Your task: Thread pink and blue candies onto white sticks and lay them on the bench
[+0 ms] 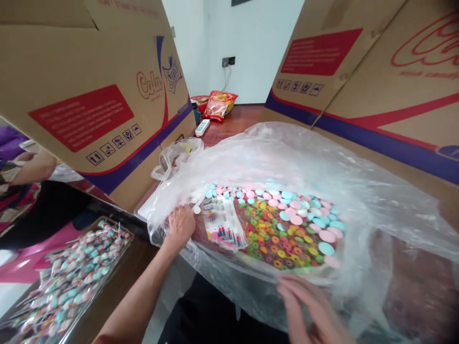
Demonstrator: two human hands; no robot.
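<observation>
A big clear plastic bag (294, 157) lies open on the table in front of me. Inside it are several pink and blue flat round candies (308, 215) and many small coloured ring candies (279, 239). A small printed clear packet (223, 223) lies at the left of the heap. My left hand (181, 224) is closed on the bag's left edge, beside that packet and a white stick. My right hand (308, 306) is at the bag's near edge, fingers stretched out and blurred, touching the plastic.
Tall cardboard cartons stand at the left (93, 95) and right (376, 81). A clear tray of wrapped lollipops (71, 282) sits at the lower left. Another person's arm (32, 167) shows far left. Snack bags (218, 105) lie at the back of the wooden table (240, 122).
</observation>
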